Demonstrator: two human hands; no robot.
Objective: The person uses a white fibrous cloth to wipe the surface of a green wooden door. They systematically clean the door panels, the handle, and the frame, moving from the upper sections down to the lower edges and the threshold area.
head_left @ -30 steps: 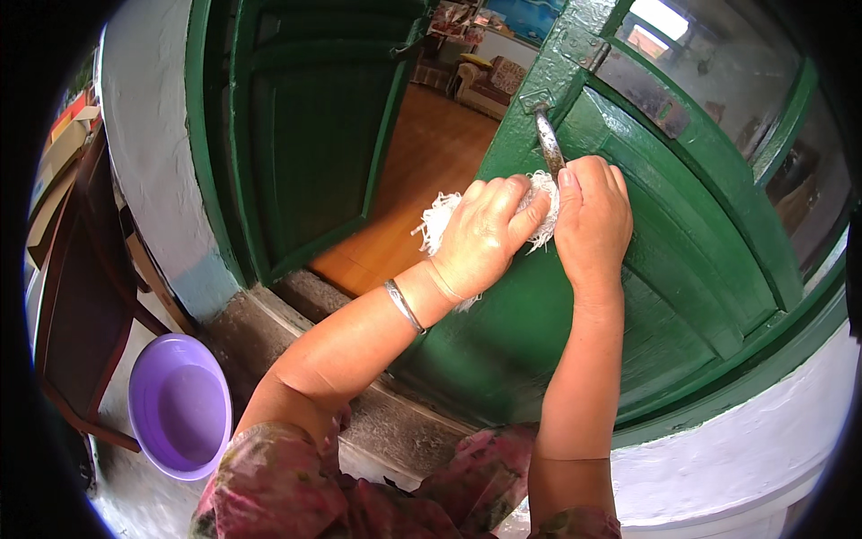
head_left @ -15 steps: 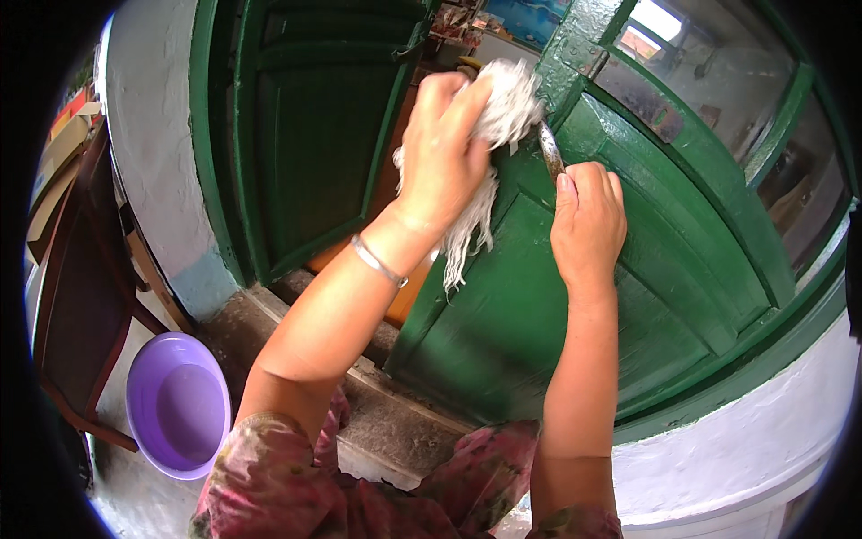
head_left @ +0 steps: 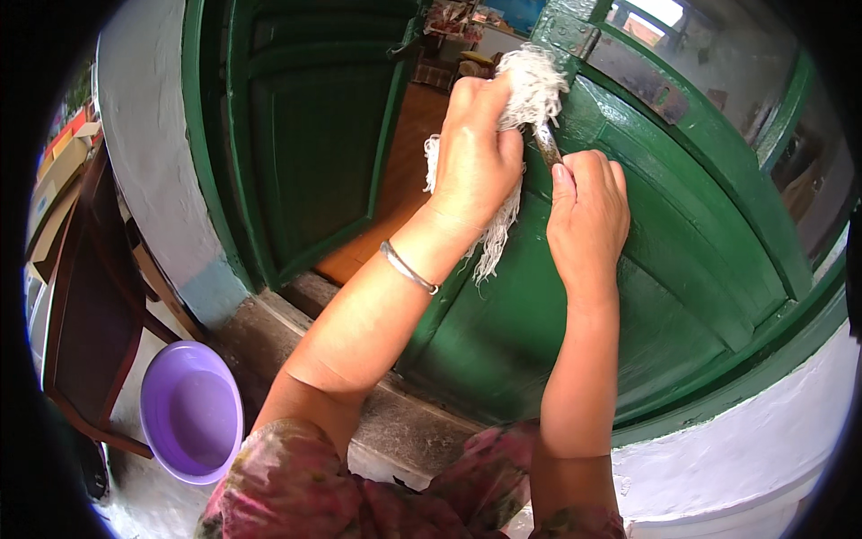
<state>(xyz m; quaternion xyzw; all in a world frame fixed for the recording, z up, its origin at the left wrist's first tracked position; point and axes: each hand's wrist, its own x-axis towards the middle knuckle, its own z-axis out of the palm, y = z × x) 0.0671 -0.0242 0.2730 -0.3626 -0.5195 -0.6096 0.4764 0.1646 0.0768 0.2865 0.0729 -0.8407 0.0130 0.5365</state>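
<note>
My left hand is closed around a bunch of white stringy cloth, whose loose strands hang below the hand and stick out above it. The cloth's upper part lies against the top end of a worn metal door handle on the green door leaf. Lower on that handle, my right hand grips it with thumb and fingers. Part of the handle is hidden by the cloth and by my right hand. A metal bangle circles my left wrist.
A purple basin stands on the ground at the lower left, beside a dark wooden chair. Another green door leaf stands open at the left. Stone steps run below the doorway; glass panes fill the door's upper part.
My left hand has shifted right with the cloth, whose upper bunch now sits closer over the handle's top. My right hand keeps its hold on the handle.
</note>
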